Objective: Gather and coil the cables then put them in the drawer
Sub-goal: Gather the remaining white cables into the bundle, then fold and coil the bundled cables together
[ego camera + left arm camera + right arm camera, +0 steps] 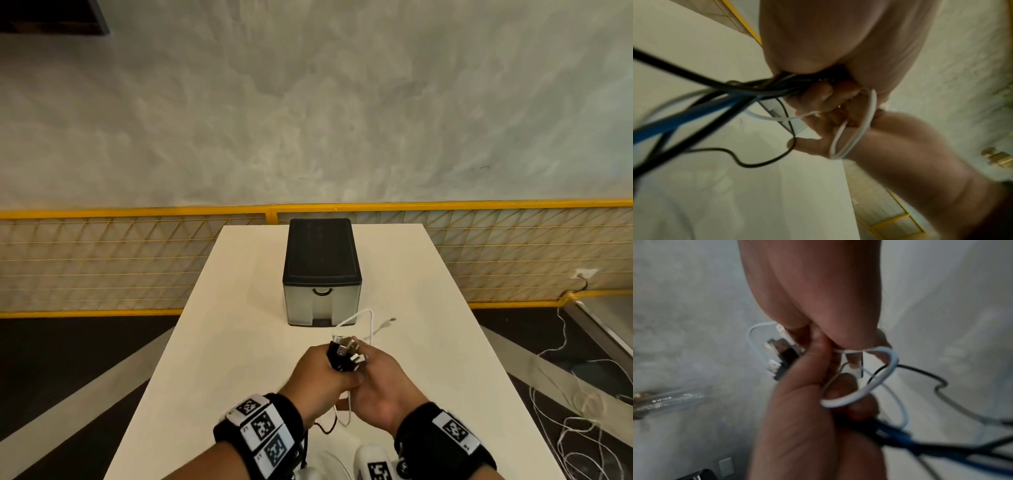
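Note:
My left hand (pixel 323 370) grips a bundle of cables (pixel 343 354) above the near middle of the white table (pixel 239 342), with several USB plugs (pixel 781 352) sticking up out of the fist. Black, blue and white cables (pixel 701 104) trail from under the left hand (pixel 818 48). My right hand (pixel 375 382) is pressed against the left one and pinches a thin white cable (pixel 869 386) that loops beside the fingers (pixel 830 331). Another white loop (pixel 364 322) arcs toward the drawer. The black-topped drawer box (pixel 322 270) stands behind, shut.
A loose plug end (pixel 387 322) lies on the table right of the drawer box. A white object with a marker (pixel 375 464) sits at the near edge. White cords (pixel 568 431) lie tangled on the floor to the right. A yellow mesh fence (pixel 102 260) runs behind the table.

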The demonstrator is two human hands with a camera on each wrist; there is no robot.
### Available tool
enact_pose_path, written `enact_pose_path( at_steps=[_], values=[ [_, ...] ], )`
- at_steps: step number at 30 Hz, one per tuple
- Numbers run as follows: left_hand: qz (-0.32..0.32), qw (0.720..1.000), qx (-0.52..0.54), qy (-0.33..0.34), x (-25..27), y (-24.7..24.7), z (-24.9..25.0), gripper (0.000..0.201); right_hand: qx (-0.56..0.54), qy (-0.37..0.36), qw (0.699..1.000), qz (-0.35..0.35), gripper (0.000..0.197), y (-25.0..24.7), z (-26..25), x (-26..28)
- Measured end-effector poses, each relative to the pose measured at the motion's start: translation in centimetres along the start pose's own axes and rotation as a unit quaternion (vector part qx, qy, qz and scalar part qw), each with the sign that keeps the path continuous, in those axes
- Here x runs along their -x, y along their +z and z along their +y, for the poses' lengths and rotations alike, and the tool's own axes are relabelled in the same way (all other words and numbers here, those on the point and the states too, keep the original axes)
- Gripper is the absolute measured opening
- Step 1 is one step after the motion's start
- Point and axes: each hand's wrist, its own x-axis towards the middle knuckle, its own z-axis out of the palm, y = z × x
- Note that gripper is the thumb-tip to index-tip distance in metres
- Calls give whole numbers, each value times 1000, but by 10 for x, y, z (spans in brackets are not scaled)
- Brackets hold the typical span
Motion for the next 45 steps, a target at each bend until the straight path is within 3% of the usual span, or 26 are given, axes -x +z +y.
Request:
enact_pose_path(
  at_steps=[3, 5, 7, 11, 14, 17, 19, 21, 23, 25, 26, 28, 29, 30, 31, 32, 33, 34, 35, 36, 38, 39, 40, 42, 44, 45],
  values=[
    [-23, 1000, -4, -20, 1, -1, 1, 23, -25, 21, 999, 1, 28, 1, -8, 2],
    [-70, 996, -25, -48, 3, -3, 0, 16, -79, 13, 996, 31, 22, -6, -21, 2],
    [-108, 988, -50, -93, 10, -9, -5, 21, -117, -2, 991, 65, 22, -17, -34, 1],
    [-167, 965, -137, -151, 21, -34, -17, 12, -113, -16, 987, 115, 23, -50, -50, 2],
    [-208, 939, -178, -207, 28, -52, -24, 23, -105, -26, 980, 169, 18, -76, -54, 5],
    [-251, 913, -220, -236, 33, -63, -27, 7, -35, -17, 977, 209, 14, -99, -47, 12],
    [-233, 922, -209, -229, 32, -64, -25, 4, 97, 24, 974, 202, 16, -106, -35, 19],
    [-184, 943, -178, -212, 29, -63, -21, 10, 270, 73, 942, 184, 16, -113, -21, 29],
    [-110, 970, -115, -185, 23, -61, -18, 14, 433, 110, 884, 139, 12, -117, -7, 36],
    [-49, 986, -35, -158, 15, -60, -10, 10, 571, 125, 807, 83, 13, -119, 8, 44],
    [-34, 989, -2, -145, 12, -59, -5, 9, 644, 128, 752, 56, 17, -117, 15, 49],
    [-27, 991, 39, -123, 6, -56, 7, 9, 761, 91, 641, 37, 71, -113, 26, 57],
    [-30, 992, 54, -112, 4, -54, 14, 11, 777, 71, 623, 51, 94, -110, 27, 59],
    [-35, 992, 71, -99, 3, -52, 21, 13, 783, 69, 616, 49, 93, -105, 25, 64],
    [-42, 991, 92, -84, 2, -50, 28, 14, 785, 57, 615, 50, 77, -97, 20, 68],
    [-49, 990, 112, -70, 2, -48, 35, 16, 776, 58, 626, 49, 72, -89, 11, 70],
    [-56, 989, 129, -55, 2, -46, 42, 18, 760, 44, 648, 29, 82, -83, 4, 70],
    [-62, 988, 139, -39, 2, -44, 49, 19, 767, 43, 640, -5, 100, -72, -6, 70],
    [-64, 988, 140, -20, 3, -42, 55, 20, 740, 6, 673, -12, 110, -64, -14, 66],
    [-63, 990, 130, 3, 4, -39, 64, 20, 692, -59, 719, -13, 105, -54, -24, 62],
    [-58, 993, 92, 52, 6, -34, 78, 21, 586, -203, 784, -41, 70, -30, -35, 59],
    [-60, 993, 74, 75, 7, -33, 86, 21, 577, -264, 772, -48, 60, -14, -44, 63],
    [-65, 992, 61, 92, 7, -32, 93, 20, 583, -314, 748, -52, 63, -7, -53, 65],
    [-71, 991, 32, 108, 9, -35, 104, 18, 646, -377, 663, -29, 70, -10, -75, 66],
    [-78, 991, -1, 110, 11, -42, 111, 18, 741, -348, 571, 55, 73, -31, -96, 66],
    [-88, 990, -10, 107, 12, -46, 112, 18, 755, -335, 554, 101, 73, -42, -104, 67]
  ],
)
